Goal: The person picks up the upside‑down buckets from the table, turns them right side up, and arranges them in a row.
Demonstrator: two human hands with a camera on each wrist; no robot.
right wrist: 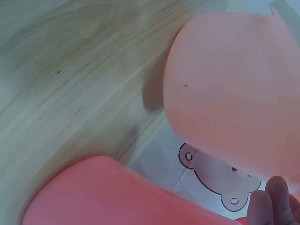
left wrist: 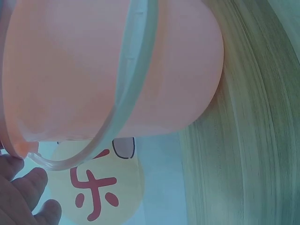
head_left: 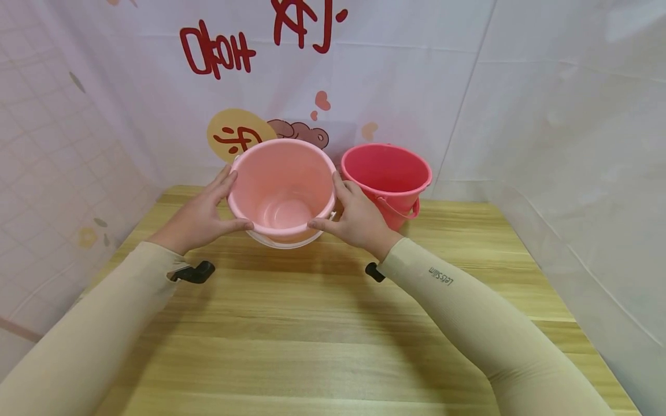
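Both hands grip the rim of a light pink bucket (head_left: 283,179), whose open mouth faces the head camera with nothing inside. My left hand (head_left: 195,222) holds the left side, thumb on the front rim and fingers along the outer edge. On the other side, my right hand (head_left: 359,219) has the same hold. A white handle (left wrist: 136,70) hangs down the bucket's front in the left wrist view. In the right wrist view the bucket's base is close over the wooden tabletop, a shadow beside it.
A darker pink bucket (head_left: 395,202) stands just right of the light one, its own handle (head_left: 408,212) hanging down. The wooden table (head_left: 312,323) reaches back to a printed white cloth (head_left: 411,75). Cloth walls rise on the left and right.
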